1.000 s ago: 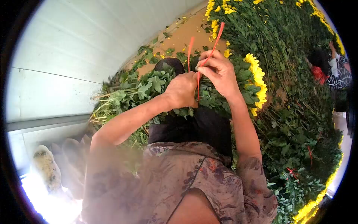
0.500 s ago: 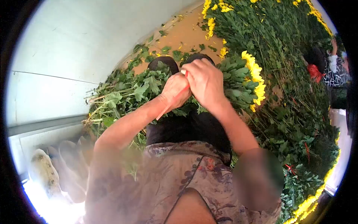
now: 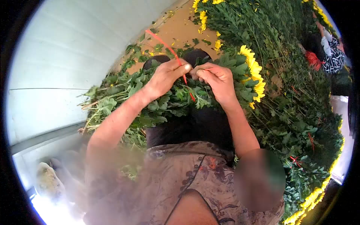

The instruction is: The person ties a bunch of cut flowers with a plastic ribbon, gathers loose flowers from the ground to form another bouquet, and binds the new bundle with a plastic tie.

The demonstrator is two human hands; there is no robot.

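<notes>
A bunch of leafy stems with yellow flower heads (image 3: pixel 255 77) lies across my lap, blooms to the right and cut stems to the left. Over its middle, my left hand (image 3: pixel 167 75) is closed, with a red tie (image 3: pixel 163 42) pinched under the thumb; the strip sticks up to the left and its lower part hangs over the leaves. Close beside it my right hand (image 3: pixel 217 79) is closed in a pinch, and red shows at its fingertips. The fingertips of both hands nearly meet. Just below them, another bit of red lies on the leaves.
Many more green stems (image 3: pixel 277 93) edged with yellow flowers fill the right side, some with red ties (image 3: pixel 295 161). A co-worker's patterned sleeve (image 3: pixel 333 59) and red strips (image 3: pixel 313 60) are at the far right. A pale wall (image 3: pixel 75 56) stands left; the brown floor (image 3: pixel 180 30) holds scattered leaves.
The red tie was upright, then lay over my left wrist; now it rises up-left from my left hand. My hands crossed closely at the bunch and are now slightly apart, fingertips facing.
</notes>
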